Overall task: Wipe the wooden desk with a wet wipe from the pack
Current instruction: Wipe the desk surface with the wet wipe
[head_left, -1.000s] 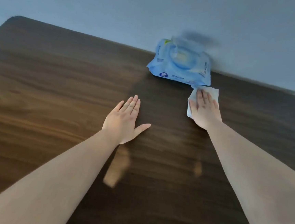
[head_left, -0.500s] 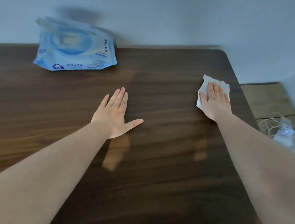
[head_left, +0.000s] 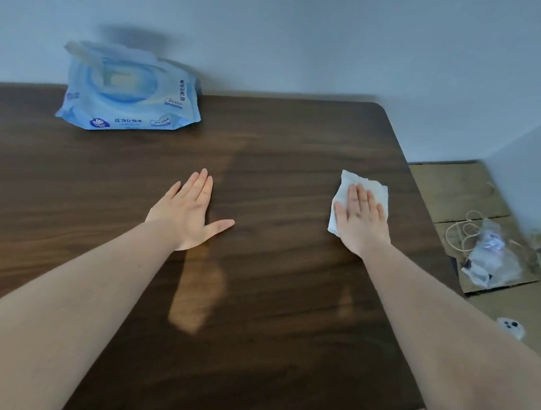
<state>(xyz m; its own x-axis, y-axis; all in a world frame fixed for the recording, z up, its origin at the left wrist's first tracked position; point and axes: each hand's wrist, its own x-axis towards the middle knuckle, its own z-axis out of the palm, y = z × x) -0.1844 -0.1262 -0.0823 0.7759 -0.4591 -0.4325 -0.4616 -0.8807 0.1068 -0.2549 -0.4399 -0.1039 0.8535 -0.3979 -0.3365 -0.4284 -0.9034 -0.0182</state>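
The dark wooden desk (head_left: 254, 301) fills most of the view. My right hand (head_left: 361, 222) lies flat on a white wet wipe (head_left: 367, 183), pressing it onto the desk near the right edge. The wipe shows beyond and to the left of my fingers. My left hand (head_left: 186, 212) rests flat on the desk's middle, fingers together and thumb spread, holding nothing. The blue wet wipe pack (head_left: 125, 94) sits at the back left against the wall, its lid flap raised.
A grey wall (head_left: 310, 38) runs behind the desk. Right of the desk, flattened cardboard (head_left: 453, 191) lies on the floor with a clear plastic bag and a cord (head_left: 484, 253) on it. The desk's right edge is close to my right hand.
My right hand has slid the wipe from beside the pack toward the desk's right edge, then slightly back toward me. The view has swung right. My left hand has stayed flat on the desk.
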